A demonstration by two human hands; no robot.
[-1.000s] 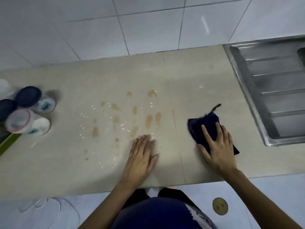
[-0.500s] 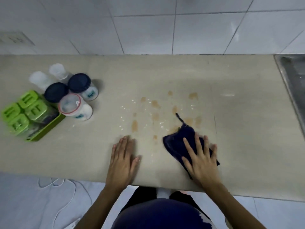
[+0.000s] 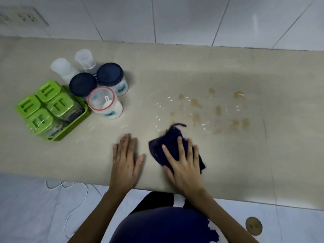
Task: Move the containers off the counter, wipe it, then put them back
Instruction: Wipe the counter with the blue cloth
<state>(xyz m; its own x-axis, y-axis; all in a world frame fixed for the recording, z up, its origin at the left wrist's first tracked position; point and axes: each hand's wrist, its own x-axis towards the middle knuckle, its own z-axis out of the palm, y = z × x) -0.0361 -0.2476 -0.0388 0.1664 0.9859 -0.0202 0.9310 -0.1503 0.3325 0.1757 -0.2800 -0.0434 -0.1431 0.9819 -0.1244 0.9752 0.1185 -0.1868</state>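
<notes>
My right hand [image 3: 182,165] presses flat on a dark blue cloth [image 3: 171,142] near the front edge of the beige counter [image 3: 228,71]. My left hand [image 3: 127,160] lies flat and empty on the counter just left of the cloth. Brown stains and wet droplets [image 3: 217,109] spread behind and to the right of the cloth. The containers stand grouped at the left: a green tray [image 3: 75,122] of green-lidded boxes [image 3: 48,88], two jars with dark blue lids [image 3: 110,74], a red-rimmed jar [image 3: 101,99] and two clear plastic jars [image 3: 84,57].
A white tiled wall [image 3: 184,18] runs behind the counter, with a socket plate [image 3: 21,17] at the upper left. On the white floor below lie a white cable [image 3: 70,190] and a round drain cover [image 3: 253,226].
My right hand has slid the cloth leftward along the counter, up beside my left hand. The view has swung left, so the sink is out of sight and the containers show fully.
</notes>
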